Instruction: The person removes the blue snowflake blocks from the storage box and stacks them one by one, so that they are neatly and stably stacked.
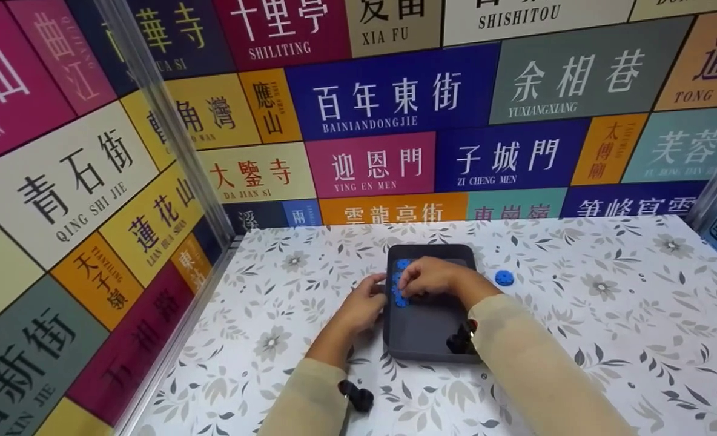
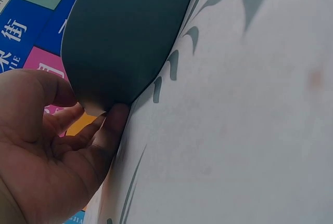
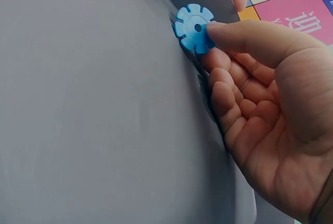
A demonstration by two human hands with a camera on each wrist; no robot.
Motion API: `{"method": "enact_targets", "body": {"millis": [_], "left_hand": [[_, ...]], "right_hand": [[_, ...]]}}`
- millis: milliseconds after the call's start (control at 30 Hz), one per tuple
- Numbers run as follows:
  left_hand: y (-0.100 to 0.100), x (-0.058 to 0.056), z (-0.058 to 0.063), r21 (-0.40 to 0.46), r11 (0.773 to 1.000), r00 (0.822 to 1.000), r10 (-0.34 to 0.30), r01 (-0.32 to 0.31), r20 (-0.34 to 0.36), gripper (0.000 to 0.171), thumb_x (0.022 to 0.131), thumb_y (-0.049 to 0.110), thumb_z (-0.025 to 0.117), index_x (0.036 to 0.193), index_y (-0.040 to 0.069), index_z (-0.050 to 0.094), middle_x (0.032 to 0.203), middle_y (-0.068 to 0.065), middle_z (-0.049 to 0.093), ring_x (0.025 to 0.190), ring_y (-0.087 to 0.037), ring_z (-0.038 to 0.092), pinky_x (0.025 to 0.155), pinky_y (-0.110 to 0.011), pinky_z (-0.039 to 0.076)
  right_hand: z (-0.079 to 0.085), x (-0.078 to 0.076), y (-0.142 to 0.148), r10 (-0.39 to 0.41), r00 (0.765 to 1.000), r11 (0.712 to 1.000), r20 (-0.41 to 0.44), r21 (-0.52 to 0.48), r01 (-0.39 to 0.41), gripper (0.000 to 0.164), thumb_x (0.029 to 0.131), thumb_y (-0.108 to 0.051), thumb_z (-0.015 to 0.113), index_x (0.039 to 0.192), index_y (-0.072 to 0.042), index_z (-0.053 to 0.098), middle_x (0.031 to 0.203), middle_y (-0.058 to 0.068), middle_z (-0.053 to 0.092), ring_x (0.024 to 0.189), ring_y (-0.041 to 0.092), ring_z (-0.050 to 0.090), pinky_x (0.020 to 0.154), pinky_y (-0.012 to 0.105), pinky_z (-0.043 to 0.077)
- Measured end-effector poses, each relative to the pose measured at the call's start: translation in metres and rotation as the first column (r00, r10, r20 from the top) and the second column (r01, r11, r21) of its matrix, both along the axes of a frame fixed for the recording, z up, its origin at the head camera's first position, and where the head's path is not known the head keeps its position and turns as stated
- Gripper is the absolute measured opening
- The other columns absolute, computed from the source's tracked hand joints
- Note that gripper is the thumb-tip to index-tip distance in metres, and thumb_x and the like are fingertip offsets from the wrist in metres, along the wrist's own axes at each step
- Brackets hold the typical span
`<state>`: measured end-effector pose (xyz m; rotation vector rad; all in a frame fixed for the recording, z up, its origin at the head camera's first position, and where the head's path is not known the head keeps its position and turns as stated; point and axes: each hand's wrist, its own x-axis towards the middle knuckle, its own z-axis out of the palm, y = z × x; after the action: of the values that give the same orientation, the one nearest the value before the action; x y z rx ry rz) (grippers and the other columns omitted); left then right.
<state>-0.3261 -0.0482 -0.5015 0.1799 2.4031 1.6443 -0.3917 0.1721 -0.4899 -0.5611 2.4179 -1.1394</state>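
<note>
A dark grey rectangular tray (image 1: 431, 333) lies on the table in the head view. My left hand (image 1: 361, 306) holds its left side wall; in the left wrist view the thumb and fingers of that hand (image 2: 57, 146) meet the tray's edge (image 2: 125, 37). Over the tray's left part, my right hand (image 1: 434, 275) pinches a blue notched plastic disc (image 3: 193, 29) between thumb and fingers, close to the inner wall. More blue notched discs (image 1: 403, 264) lie along the left side inside the tray, partly hidden by the right hand.
A single blue notched disc (image 1: 504, 278) lies on the table right of the tray. Floral cloth (image 1: 576, 339) covers the table. Panels with printed characters (image 1: 389, 91) stand behind and at the left, with a clear upright post (image 1: 177, 121) at the left corner.
</note>
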Motion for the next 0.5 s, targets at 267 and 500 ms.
{"method": "enact_targets", "body": {"millis": [267, 500], "left_hand": [[0.0, 0.0, 0.0, 0.015, 1.0, 1.0, 0.001, -0.001, 0.002, 0.062, 0.095, 0.013, 0.055, 0.157, 0.015, 0.052, 0.146, -0.016, 0.065, 0.112, -0.024, 0.066, 0.079, -0.031, 0.055], [0.001, 0.0, 0.0, 0.002, 1.0, 1.0, 0.01, -0.01, -0.002, 0.062, 0.095, 0.015, 0.055, 0.157, 0.016, 0.052, 0.145, -0.014, 0.065, 0.106, -0.022, 0.067, 0.076, -0.03, 0.055]], "right_hand": [[-0.001, -0.002, 0.002, -0.014, 0.999, 0.995, 0.04, -0.095, 0.017, 0.014, 0.092, -0.014, 0.076, 0.1, -0.004, 0.08, 0.078, -0.009, 0.07, 0.069, 0.009, 0.058, 0.067, 0.024, 0.05], [0.004, -0.003, 0.01, -0.077, 0.995, 0.986, 0.059, -0.143, 0.085, 0.026, 0.095, -0.018, 0.079, 0.116, -0.003, 0.081, 0.087, -0.004, 0.078, 0.074, 0.011, 0.067, 0.071, 0.025, 0.058]]}}
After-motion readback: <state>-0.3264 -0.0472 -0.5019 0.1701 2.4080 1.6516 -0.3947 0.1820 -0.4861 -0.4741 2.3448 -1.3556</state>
